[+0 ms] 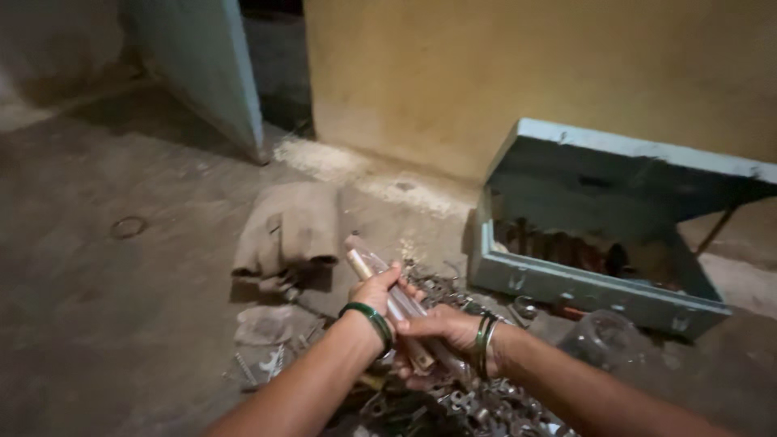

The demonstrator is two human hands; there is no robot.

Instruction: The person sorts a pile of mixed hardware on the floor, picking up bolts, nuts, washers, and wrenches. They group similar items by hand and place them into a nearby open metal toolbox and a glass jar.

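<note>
Clear tube's (380,271) lower end behind right hand (437,328)

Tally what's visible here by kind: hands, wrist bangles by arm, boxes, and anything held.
Hands: 2, left hand and right hand
Bangle groups: 2, green bangles and right-wrist bangles
Held bundle of sticks in clear wrap: 1
Open blue metal box: 1
Folded cloth: 1
Total: 7

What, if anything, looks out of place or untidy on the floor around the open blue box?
Small metal parts lie loose in a heap on the concrete floor beside the blue metal box rather than inside it. A crumpled cloth lies nearby. The left hand and right hand grip a clear-wrapped bundle of sticks.
</note>
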